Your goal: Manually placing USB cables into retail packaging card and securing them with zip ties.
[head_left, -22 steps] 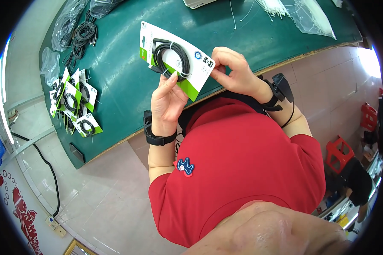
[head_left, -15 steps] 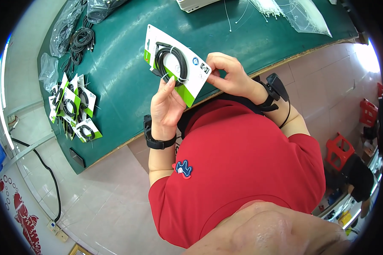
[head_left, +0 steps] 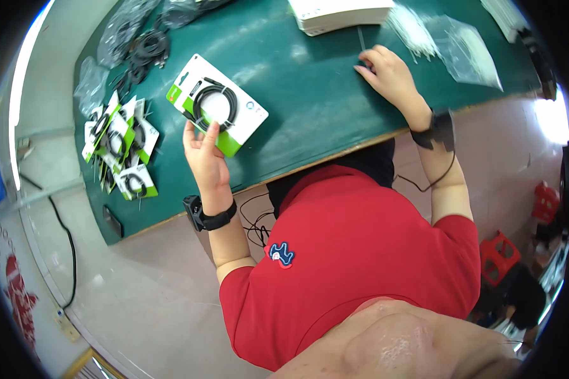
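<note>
My left hand [head_left: 207,158] grips the lower edge of a white and green cardboard card [head_left: 251,112], thumb in front. On the card sits a coiled black cable [head_left: 232,101] bound with pale ties. The card is tilted above the green table. Farther right, my right hand [head_left: 389,77] is at the table top, its fingers curled together at the end of a thin white cable tie [head_left: 361,39]. The fingertips partly hide that tie.
Several carded cables [head_left: 117,142] lie piled at the left of the green table [head_left: 297,95]. Behind them are loose black cables [head_left: 150,47] and plastic bags [head_left: 117,38]. A stack of white cards [head_left: 341,18] and white cable ties [head_left: 414,31] beside a clear bag [head_left: 468,57] stand at the back.
My right hand has let go of the card and moved right and away to the loose cable tie. My left hand has shifted left with the card. The view has shifted slightly.
</note>
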A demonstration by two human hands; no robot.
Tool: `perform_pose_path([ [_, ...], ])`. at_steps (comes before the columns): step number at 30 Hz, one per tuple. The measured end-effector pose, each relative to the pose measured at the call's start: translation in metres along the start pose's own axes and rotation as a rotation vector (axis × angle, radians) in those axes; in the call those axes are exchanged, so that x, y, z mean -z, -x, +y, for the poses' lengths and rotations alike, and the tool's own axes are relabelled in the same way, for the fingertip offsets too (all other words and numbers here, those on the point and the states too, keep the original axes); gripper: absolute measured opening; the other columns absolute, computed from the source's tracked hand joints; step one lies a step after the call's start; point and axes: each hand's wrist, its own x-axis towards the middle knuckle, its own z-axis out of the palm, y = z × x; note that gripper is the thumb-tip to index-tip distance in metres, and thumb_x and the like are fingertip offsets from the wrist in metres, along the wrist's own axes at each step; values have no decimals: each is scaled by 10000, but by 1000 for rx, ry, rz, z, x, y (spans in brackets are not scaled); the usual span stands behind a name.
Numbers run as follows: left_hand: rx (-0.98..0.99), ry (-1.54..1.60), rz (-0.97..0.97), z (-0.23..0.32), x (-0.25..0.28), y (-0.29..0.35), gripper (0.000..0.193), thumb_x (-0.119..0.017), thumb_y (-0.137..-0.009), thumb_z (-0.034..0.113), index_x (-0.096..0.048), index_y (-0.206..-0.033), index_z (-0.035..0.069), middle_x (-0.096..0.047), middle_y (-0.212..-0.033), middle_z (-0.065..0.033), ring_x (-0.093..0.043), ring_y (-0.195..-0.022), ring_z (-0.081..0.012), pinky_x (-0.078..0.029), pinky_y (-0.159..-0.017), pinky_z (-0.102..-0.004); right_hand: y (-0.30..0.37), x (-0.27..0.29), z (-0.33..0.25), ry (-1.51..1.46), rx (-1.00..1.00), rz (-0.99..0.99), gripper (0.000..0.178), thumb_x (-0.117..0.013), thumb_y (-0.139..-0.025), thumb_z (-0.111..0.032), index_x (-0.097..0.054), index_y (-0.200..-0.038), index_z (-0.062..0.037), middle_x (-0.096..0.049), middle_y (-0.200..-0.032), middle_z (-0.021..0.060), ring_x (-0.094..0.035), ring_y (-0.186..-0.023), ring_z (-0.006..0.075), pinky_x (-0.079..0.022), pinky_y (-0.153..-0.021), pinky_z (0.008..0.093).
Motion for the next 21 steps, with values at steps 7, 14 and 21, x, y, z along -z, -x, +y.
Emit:
perform_pose_path([
  [7,-396,-136,467,57,117,-78,492,-671,-916,40,-433,-1346,26,-642,-1106,-134,-665,-937,-198,-568,-742,-315,-18,15,-14,-26,24,38,207,-711,-861,-167,-666,-1021,-43,-625,-947,92,-641,-870,253,-505,-738,349],
  [14,-529,-219,703,79,208,-127,546,-684,-910,55,-414,-1383,10,-625,-1139,-145,-645,-935,-181,-538,-739,-274,-78,30,-15,370,230,444,351,-682,-886,-147,-636,-1224,-65,-590,-1331,99,-577,-1174,279,-452,-962,398],
  [21,-656,-802,799,65,278,-149,535,-753,-852,133,-535,-1330,29,-556,-1295,-215,-565,-1179,-319,-467,-955,-451,-93,11,10,416,290,215,376,-660,-866,-84,-626,-1238,-40,-622,-1303,102,-578,-1204,283,-443,-998,405],
])
